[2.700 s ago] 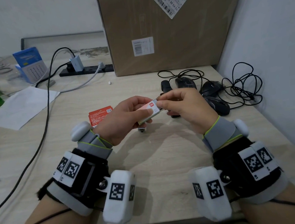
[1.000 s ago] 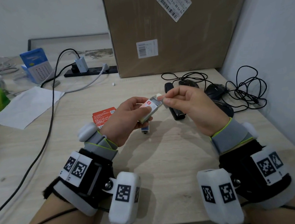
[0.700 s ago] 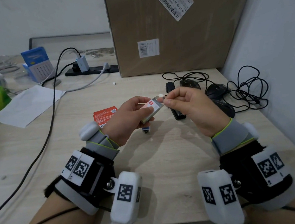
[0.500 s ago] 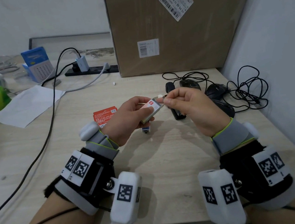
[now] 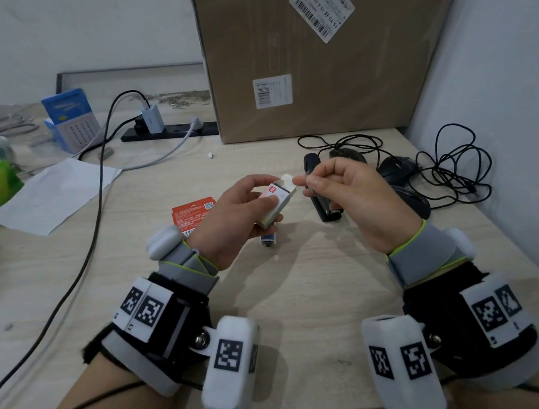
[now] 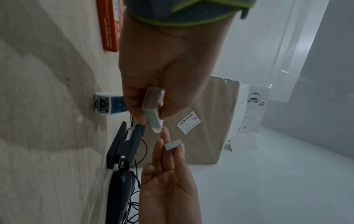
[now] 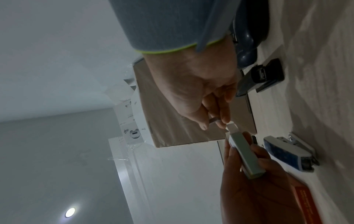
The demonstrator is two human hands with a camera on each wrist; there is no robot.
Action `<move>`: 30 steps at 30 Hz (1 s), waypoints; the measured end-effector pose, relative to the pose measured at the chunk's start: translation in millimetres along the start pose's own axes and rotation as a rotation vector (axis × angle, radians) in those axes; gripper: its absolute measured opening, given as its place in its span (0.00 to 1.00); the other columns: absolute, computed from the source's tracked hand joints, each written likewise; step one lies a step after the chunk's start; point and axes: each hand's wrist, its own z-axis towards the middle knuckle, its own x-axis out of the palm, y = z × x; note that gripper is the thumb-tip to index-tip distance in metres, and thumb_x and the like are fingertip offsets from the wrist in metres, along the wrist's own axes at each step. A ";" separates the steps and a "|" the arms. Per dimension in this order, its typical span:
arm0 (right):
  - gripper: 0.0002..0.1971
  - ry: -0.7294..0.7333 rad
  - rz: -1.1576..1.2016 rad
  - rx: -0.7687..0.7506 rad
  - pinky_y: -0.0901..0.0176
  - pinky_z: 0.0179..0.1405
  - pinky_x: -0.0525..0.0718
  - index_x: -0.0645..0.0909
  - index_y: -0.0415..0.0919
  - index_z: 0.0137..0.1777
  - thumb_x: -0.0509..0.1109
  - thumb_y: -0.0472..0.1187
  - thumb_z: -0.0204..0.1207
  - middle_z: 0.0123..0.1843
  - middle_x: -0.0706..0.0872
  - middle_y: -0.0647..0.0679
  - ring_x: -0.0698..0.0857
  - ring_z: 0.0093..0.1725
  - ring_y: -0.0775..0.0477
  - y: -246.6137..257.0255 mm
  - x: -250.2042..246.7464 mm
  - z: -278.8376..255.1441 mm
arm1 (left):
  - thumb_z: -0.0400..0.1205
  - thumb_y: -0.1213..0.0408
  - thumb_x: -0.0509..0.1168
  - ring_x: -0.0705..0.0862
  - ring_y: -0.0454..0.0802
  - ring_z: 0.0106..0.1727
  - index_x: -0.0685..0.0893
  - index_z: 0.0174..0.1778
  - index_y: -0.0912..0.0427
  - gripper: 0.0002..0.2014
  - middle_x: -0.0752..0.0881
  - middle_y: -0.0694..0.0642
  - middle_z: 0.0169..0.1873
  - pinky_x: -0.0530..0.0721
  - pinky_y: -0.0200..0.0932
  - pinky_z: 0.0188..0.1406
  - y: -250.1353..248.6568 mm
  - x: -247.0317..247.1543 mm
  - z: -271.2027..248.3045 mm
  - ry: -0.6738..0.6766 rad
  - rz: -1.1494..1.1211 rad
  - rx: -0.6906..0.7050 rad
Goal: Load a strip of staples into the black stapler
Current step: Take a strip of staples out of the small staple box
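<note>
We see that our right hand (image 5: 349, 197) has drawn back from our left hand (image 5: 233, 220), so a gap now shows where its fingertips earlier met the open end of the small white cardboard staple box (image 5: 273, 204). A short grey metal strip of staples (image 6: 173, 145), earlier not seen outside the box, is now pinched between the right thumb and fingers, clear of the box mouth, whose white flap (image 5: 287, 180) stands open.
</note>
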 end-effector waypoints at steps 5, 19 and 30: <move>0.04 0.004 0.049 -0.007 0.58 0.51 0.84 0.78 0.43 0.44 0.67 0.35 0.79 0.53 0.91 0.47 0.90 0.55 0.51 -2.3 -2.4 1.9 | 0.82 0.71 0.59 0.84 0.50 0.40 0.77 0.62 0.58 0.13 0.81 0.59 0.49 0.88 0.38 0.36 0.2 0.4 1.6 -0.038 -0.063 0.012; 0.04 0.144 -0.103 0.007 0.59 0.47 0.78 0.77 0.45 0.42 0.67 0.36 0.78 0.54 0.91 0.41 0.86 0.53 0.50 -5.2 0.9 0.2 | 0.82 0.71 0.58 0.83 0.49 0.41 0.77 0.59 0.57 0.12 0.82 0.56 0.49 0.82 0.42 0.39 -1.8 1.2 -0.8 0.027 -0.014 -0.036; 0.16 -0.035 0.017 0.033 0.67 0.27 0.79 0.81 0.50 0.63 0.59 0.33 0.82 0.36 0.78 0.48 0.77 0.31 0.55 -7.7 -6.6 6.7 | 0.81 0.72 0.59 0.84 0.50 0.37 0.79 0.51 0.57 0.08 0.84 0.59 0.43 0.78 0.43 0.33 -3.6 3.1 -3.6 0.079 -0.037 -0.062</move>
